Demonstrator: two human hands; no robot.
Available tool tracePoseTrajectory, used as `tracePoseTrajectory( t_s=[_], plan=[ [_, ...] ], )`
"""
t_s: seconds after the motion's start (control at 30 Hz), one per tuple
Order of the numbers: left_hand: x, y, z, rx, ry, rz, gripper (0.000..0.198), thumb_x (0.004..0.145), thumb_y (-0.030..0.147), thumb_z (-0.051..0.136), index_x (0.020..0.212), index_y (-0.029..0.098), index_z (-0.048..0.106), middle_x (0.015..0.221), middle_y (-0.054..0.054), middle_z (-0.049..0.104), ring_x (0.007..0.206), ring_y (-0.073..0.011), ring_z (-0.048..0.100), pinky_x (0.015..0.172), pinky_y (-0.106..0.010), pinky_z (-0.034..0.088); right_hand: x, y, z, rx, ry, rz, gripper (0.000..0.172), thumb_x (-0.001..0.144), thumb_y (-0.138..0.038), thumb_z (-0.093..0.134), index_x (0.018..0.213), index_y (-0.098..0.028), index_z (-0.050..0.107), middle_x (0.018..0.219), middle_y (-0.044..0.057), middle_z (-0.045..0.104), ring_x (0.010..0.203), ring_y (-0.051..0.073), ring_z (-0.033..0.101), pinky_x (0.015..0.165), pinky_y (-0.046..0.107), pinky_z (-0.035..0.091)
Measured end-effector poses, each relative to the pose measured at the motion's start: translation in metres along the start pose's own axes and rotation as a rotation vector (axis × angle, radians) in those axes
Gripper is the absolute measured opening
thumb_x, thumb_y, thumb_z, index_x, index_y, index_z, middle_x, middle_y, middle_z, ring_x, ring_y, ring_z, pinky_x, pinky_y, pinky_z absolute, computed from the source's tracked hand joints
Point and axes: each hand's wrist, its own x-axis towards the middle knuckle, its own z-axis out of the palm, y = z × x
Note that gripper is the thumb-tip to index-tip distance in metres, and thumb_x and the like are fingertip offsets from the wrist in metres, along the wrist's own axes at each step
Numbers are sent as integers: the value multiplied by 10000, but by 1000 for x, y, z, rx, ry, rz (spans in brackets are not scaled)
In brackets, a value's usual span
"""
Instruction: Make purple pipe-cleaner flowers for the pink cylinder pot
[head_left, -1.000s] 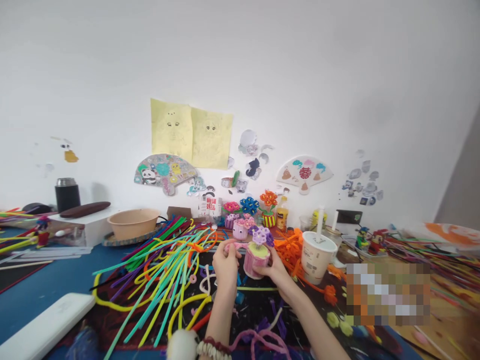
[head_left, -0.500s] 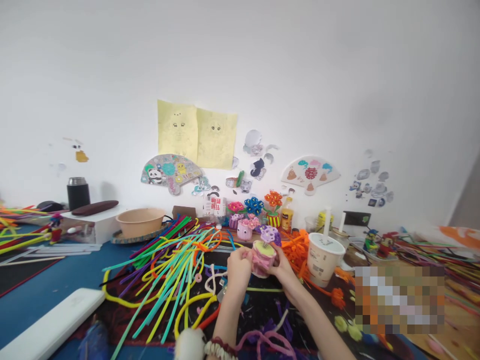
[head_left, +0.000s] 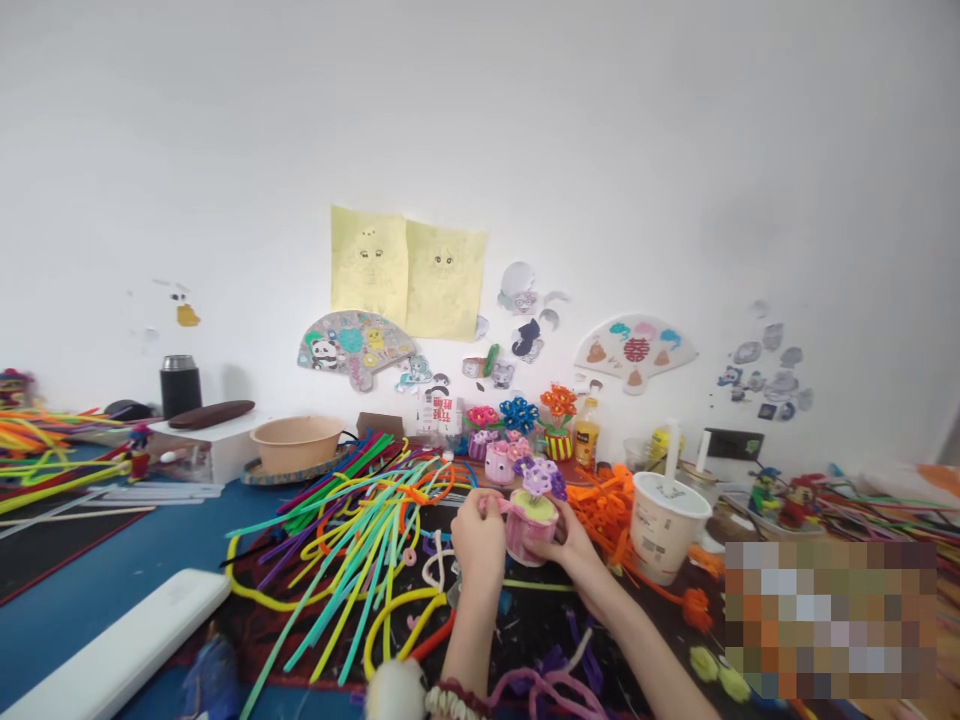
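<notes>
While the left hand (head_left: 478,532) pinches a pink strip (head_left: 507,507) between its fingertips, the nearer right hand (head_left: 570,542) clasps, fingers half curled, the pink pot (head_left: 526,537), upright at the frame's lower centre, just right of the left fingertips.

A craft workspace by a white wall (head_left: 480,120).
Loose pipe cleaners (head_left: 358,565) spread at seven o'clock, a fuzzy orange heap (head_left: 609,500) lies at four, fuzzy potted flowers (head_left: 519,413) stand at five; painted fans (head_left: 634,350) hang at three and nine, yellow drawings (head_left: 444,290) at ten.
</notes>
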Motion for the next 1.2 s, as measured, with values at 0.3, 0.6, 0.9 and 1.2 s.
tracePoseTrajectory(
  t_s=[0.3, 0.6, 0.9, 1.2],
  plan=[
    [-9, 13, -13, 142, 104, -95, 253, 904, 194, 399, 983, 206, 639, 797, -61, 726, 786, -221, 659, 684, -281, 383, -3, -4, 0, -15, -54, 21, 715, 421, -199, 896, 1081, -211, 621, 1172, 99, 693, 1134, 312, 628, 1035, 441, 434],
    [-9, 14, -12, 249, 52, -132, 241, 898, 158, 415, 984, 204, 635, 932, -106, 733, 889, -269, 665, 679, -301, 365, -3, -5, 0, -1, -61, 38, 685, 403, -163, 891, 1042, -210, 648, 1053, 84, 742, 1115, 331, 639, 1032, 472, 432],
    [-6, 15, -14, 275, 51, -123, 207, 893, 182, 449, 995, 174, 629, 936, -135, 729, 883, -286, 664, 677, -312, 356, -2, -4, 0, 27, -44, 21, 705, 394, -150, 902, 1047, -200, 640, 1110, 93, 724, 1122, 321, 635, 1023, 455, 446],
    [-4, 13, -14, 198, 105, -80, 155, 890, 213, 483, 890, 198, 638, 828, -63, 733, 809, -233, 667, 682, -281, 383, 0, -3, 0, 80, -47, 9, 807, 402, -213, 914, 1145, -203, 598, 1215, 114, 677, 1164, 309, 614, 1023, 425, 450]
  ],
)
